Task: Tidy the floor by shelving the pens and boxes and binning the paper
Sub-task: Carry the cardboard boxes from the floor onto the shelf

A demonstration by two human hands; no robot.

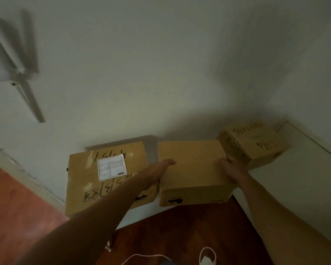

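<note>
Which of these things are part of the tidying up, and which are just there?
Part of the job:
- middle cardboard box, held between the left hand and right hand
- big labelled box to its left
- small box with handwriting to its right
- white shelf they sit on

Just there:
- ceiling fan
- white cord
- wooden floor

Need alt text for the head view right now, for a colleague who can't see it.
Both hands, left hand and right hand, grip the sides of a plain brown cardboard box on a white shelf, between a larger labelled cardboard box and a smaller handwritten-marked cardboard box.
</note>
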